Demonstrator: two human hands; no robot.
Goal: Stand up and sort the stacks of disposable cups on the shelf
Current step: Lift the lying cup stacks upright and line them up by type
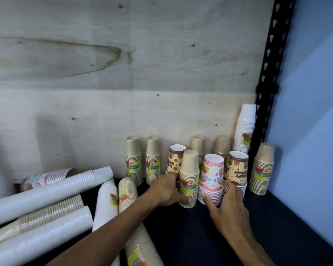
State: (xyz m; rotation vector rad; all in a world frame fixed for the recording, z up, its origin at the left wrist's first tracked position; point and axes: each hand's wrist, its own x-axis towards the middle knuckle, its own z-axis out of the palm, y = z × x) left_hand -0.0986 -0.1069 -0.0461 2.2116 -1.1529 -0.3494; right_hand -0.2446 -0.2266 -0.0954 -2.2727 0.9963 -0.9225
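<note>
My left hand (166, 191) wraps around an upright stack of tan cups (189, 169) with a yellow label. My right hand (227, 206) grips the base of an upright pink dotted cup stack (211, 175) right beside it. Behind them stand two brown cartoon-print stacks (176, 158) (236, 167) and several more tan stacks (134, 158) along the plywood back. A tall white stack (245, 127) stands at the back right. To the left, long white stacks (46, 191) and tan stacks (127, 194) lie on their sides on the dark shelf (181, 237).
A black perforated shelf post (267, 73) rises at the right, with a blue wall (315, 112) beyond it. One tan stack (263, 167) stands at the far right by the post. A lying printed stack (46, 177) rests at the back left.
</note>
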